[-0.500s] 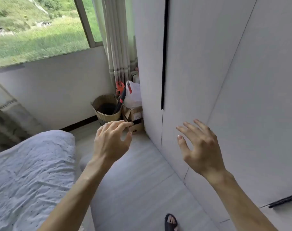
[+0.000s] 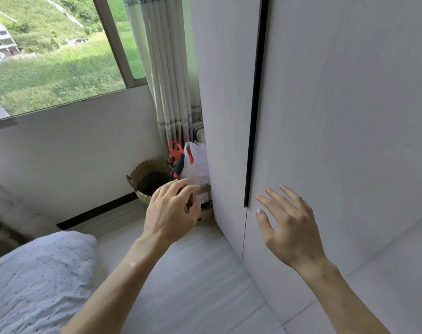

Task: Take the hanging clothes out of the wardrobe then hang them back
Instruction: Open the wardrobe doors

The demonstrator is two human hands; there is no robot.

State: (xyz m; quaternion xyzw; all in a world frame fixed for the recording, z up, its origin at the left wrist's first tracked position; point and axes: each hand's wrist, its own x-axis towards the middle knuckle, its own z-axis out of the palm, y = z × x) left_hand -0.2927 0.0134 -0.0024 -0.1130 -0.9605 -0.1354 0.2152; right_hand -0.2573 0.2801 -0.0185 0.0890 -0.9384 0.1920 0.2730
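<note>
Two hands, both empty, hover before the closed wardrobe [image 2: 337,116] at right — left hand [image 2: 171,213] loosely curled, right hand [image 2: 291,232] splayed wide. Wardrobe front smooth, pale, matt; slim black handle [image 2: 255,104]; round woven basket [image 2: 142,172] beyond.

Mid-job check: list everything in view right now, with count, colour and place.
wardrobe: one, white, doors closed, right half
handle strip: one, black, vertical, on the wardrobe front
window: one, grey frame, upper left
curtain: one, cream, between window and wardrobe
basket: one, brown woven, floor corner
plastic bag: one, white, beside the wardrobe
cardboard box: at least one, brown, under the bag
tool: one, orange and black, by the basket
bed cover: one, pale dotted, lower left
left hand: empty, before the box
right hand: empty, fingers spread, below the handle strip
</note>
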